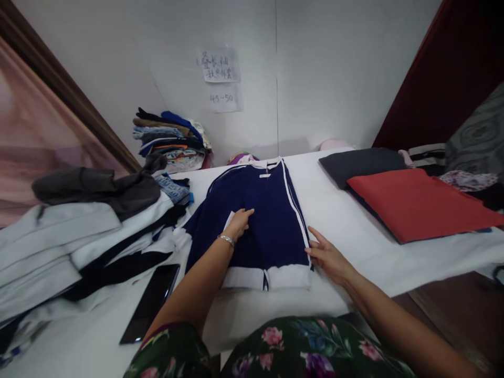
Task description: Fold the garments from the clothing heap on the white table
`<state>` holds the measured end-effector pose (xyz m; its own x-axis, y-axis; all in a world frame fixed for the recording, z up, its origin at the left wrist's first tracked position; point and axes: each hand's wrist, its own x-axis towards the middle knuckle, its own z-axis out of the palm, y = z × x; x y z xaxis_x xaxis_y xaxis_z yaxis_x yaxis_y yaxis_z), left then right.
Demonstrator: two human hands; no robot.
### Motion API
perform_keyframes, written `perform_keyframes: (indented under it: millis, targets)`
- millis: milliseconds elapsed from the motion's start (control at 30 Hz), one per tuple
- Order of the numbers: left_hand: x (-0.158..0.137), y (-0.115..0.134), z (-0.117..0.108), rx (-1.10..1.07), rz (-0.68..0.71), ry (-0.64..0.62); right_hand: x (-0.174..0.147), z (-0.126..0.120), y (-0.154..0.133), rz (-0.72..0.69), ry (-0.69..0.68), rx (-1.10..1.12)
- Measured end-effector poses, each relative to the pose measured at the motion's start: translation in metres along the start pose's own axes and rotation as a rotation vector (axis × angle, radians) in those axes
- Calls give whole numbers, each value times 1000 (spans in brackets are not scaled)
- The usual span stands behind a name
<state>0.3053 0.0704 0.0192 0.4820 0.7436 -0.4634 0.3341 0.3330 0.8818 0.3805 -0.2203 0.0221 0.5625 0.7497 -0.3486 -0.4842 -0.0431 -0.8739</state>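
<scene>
A navy blue jacket (271, 220) with white piping, white collar and white hem band lies spread on the white-covered table in front of me. My left hand (237, 223), with a bracelet at the wrist, rests on the middle of the jacket, fingers stretched to the right. A white strip of the jacket shows beside that hand. At the jacket's right edge is my right hand (329, 258), fingers apart, the tips touching the white piping. The sleeve on the left ends in a white cuff (182, 236); the other sleeve's end is hard to make out.
Loose clothes (98, 220) are heaped on the left, beside a dark phone (151, 302). Behind them stands a stack of folded clothes (173, 139). A red folded garment (421, 202) and a dark grey folded garment (362, 163) lie right. Handwritten papers (221, 68) hang on the wall.
</scene>
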Motion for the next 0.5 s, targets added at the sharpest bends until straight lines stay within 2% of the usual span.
perform_keyframes:
  millis: [233, 367, 433, 500]
  targets:
    - [-66, -24, -6, -18, -9, -148, -16, 1, 2, -50, -59, -99]
    - [-82, -32, -3, 18, 76, -251, -19, 1, 6, -47, -45, -176]
    - [-81, -32, -1, 71, 201, -218, -17, 2, 9, -76, -59, -235]
    - [-76, -32, 0, 240, 319, -101, -14, 1, 13, -95, -96, -323]
